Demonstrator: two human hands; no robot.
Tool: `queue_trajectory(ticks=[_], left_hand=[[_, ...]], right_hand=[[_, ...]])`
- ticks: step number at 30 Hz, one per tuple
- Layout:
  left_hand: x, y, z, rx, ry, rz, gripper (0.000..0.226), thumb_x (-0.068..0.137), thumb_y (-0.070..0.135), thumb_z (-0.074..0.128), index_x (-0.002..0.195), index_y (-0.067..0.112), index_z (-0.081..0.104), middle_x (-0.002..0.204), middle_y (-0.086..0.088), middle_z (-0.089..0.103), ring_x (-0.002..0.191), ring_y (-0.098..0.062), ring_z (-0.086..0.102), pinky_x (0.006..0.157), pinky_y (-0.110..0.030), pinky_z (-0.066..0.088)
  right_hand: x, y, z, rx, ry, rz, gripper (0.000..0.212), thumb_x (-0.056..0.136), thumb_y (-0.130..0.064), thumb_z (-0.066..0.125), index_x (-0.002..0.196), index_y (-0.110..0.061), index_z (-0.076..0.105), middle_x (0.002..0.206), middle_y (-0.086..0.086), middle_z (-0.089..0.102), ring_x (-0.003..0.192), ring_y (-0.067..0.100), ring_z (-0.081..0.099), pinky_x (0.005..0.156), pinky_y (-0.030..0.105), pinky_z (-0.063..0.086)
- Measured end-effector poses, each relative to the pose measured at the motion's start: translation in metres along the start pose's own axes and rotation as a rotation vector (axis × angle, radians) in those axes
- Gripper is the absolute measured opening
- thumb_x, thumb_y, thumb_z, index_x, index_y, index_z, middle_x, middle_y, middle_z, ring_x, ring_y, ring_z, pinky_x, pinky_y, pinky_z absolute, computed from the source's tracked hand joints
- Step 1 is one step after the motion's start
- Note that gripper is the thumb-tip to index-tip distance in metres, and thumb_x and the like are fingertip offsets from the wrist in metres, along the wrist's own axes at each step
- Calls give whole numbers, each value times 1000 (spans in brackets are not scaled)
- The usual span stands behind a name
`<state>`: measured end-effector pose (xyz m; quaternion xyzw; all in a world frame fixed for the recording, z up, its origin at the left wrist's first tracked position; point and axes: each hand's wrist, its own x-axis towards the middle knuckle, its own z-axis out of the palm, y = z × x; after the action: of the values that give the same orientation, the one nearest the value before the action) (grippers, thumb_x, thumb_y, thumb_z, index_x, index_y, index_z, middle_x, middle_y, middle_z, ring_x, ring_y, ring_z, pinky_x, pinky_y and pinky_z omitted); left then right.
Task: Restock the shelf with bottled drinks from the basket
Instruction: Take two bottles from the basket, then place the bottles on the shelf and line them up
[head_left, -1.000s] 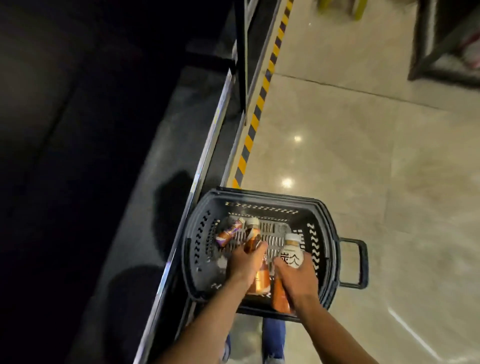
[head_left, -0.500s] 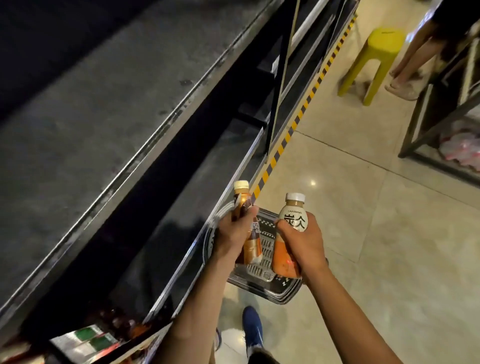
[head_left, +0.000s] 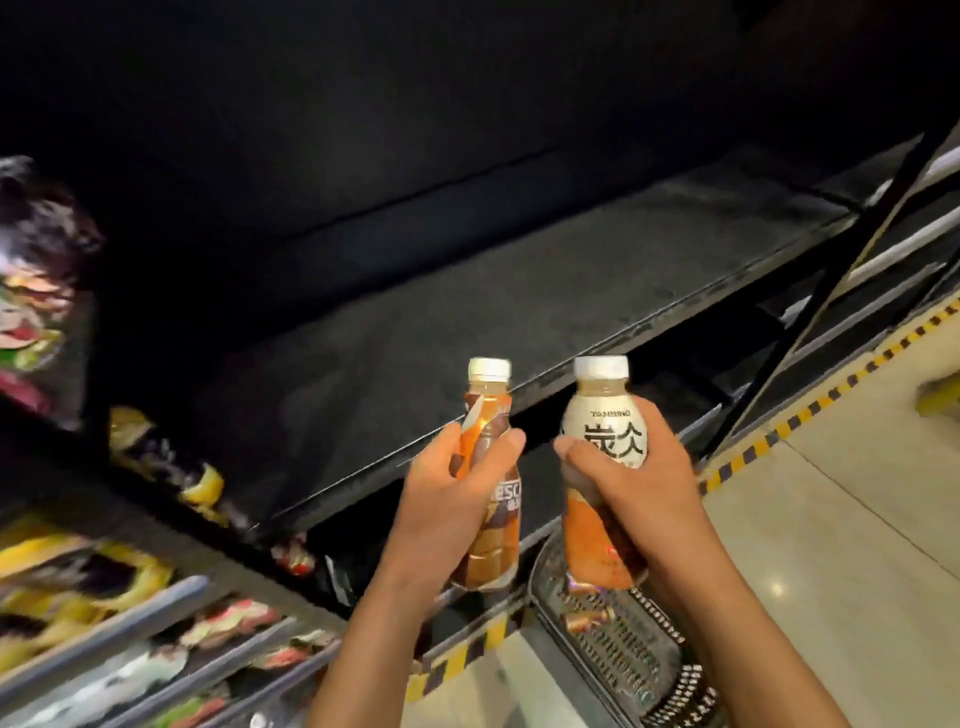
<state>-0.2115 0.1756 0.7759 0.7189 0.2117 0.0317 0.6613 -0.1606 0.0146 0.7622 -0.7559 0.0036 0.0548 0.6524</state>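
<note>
Bottled drinks: two noted, both in my hands. The first bottle (head_left: 504, 525) is slim, with a pale cap and amber liquid at the neck. Its brown-and-orange wrap carries white lettering, partly hidden by my fingers, and a strip of the wrap stands loose near the shoulder. The second bottle (head_left: 605, 426) is stouter, with a white cap, a cream upper label bearing large dark characters, and an orange lower half.

Both bottles are upright, caps up, side by side with a gap between them. They are held in front of the edge of the dark shelf (head_left: 467, 322). The basket (head_left: 623, 649) shows directly below the second bottle. Something small lies in it, too blurred to identify.

My left hand (head_left: 447, 509) grasps the first bottle round its middle, thumb across the front. My right hand (head_left: 639, 499) grasps the second bottle round its waist, thumb lying across the label toward the left, with the base showing beneath the palm. Both forearms rise from the bottom edge, hands close but apart.

Blurred bright packets (head_left: 78, 571) fill the lower racks at left. Yellow-and-black tape (head_left: 810, 410) runs along the floor (head_left: 831, 519) at the shelf foot.
</note>
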Motion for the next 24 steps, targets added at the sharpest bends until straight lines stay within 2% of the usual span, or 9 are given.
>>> queue_trajectory(ticks=[3, 6, 9, 11, 13, 16, 20, 24], left_hand=[[-49, 9, -69, -36, 121, 82, 45, 77, 56, 71, 87, 14, 61, 90, -24, 66, 83, -45, 66, 84, -63, 52], [-110, 14, -136, -97, 265, 147, 35, 80, 50, 70, 89, 17, 65, 88, -23, 67, 83, -46, 66, 82, -64, 52], [-170, 13, -202, -112, 438, 195, 29, 78, 53, 67, 88, 26, 70, 79, -1, 71, 80, -26, 70, 83, -51, 55], [-207, 10, -246, -125, 554, 214, 28, 75, 55, 67, 85, 29, 70, 78, 2, 71, 78, -21, 70, 83, -52, 55], [-241, 6, -287, -165, 662, 211, 27, 74, 54, 70, 85, 29, 70, 82, -3, 74, 81, -28, 72, 83, -56, 56], [-282, 2, -336, -194, 779, 234, 29, 74, 58, 74, 84, 32, 70, 85, -7, 75, 84, -31, 72, 84, -58, 56], [-312, -2, -382, -214, 828, 253, 31, 71, 61, 67, 86, 34, 69, 88, -7, 75, 85, -28, 73, 85, -54, 57], [-316, 0, -421, -248, 841, 279, 27, 78, 56, 68, 89, 32, 68, 90, -8, 73, 85, -26, 73, 85, -52, 58]], right_hand=[[-39, -36, 56, 38, -140, -76, 39, 73, -27, 86, 103, -33, 63, 87, -4, 71, 73, 9, 67, 59, 25, 52], [-97, -68, 119, 51, -319, -131, 35, 76, -27, 83, 103, -34, 62, 86, -8, 72, 74, 9, 69, 63, 26, 53], [-160, -92, 174, 89, -480, -158, 34, 75, -27, 82, 101, -36, 62, 83, -15, 71, 73, 6, 69, 60, 23, 52], [-197, -103, 206, 109, -575, -175, 36, 73, -29, 83, 102, -36, 63, 85, -14, 72, 75, 7, 70, 64, 27, 54], [-232, -112, 235, 112, -662, -178, 41, 68, -33, 84, 103, -39, 63, 88, -12, 72, 77, 8, 70, 70, 35, 55], [-274, -124, 273, 126, -734, -213, 38, 67, -30, 85, 98, -35, 65, 83, -11, 72, 72, 6, 69, 69, 35, 52], [-308, -137, 311, 142, -779, -249, 36, 74, -20, 83, 101, -34, 63, 80, -18, 71, 67, -1, 66, 58, 18, 47], [-321, -150, 342, 142, -754, -262, 36, 74, -26, 83, 101, -34, 62, 79, -17, 69, 66, 0, 66, 58, 23, 46]])
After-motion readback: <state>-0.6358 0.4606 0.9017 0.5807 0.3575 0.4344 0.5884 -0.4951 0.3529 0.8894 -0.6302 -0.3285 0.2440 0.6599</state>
